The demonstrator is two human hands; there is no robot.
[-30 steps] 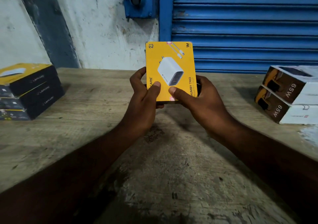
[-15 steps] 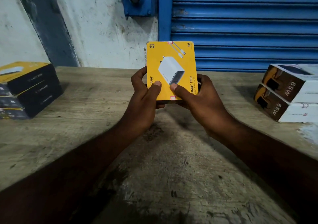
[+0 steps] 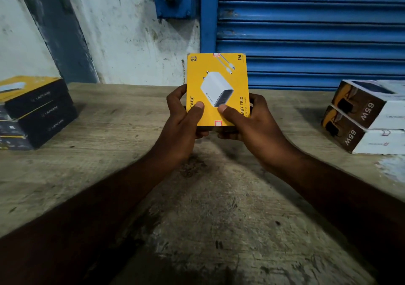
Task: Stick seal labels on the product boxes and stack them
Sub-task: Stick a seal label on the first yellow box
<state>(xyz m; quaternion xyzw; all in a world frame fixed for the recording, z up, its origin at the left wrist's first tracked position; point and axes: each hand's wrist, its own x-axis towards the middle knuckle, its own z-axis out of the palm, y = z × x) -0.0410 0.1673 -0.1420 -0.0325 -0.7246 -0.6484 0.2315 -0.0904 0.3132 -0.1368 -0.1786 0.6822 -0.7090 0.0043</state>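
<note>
My left hand (image 3: 184,127) and right hand (image 3: 252,127) clamp the yellow cardboard charger box (image 3: 217,91), long axis upright, above the worn wooden table (image 3: 219,197). The stack of yellow-topped black boxes (image 3: 37,111) lies leftward, nearer my left hand.

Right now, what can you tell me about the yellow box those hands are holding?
The yellow box looks like flat cardboard, held upright above the wooden table, front facing the camera. It shows a white charger, a cable and "1M". One small red-edged seal label sits at its top edge, another at the bottom. The left hand and right hand grip its lower sides, thumbs on the front.
</note>
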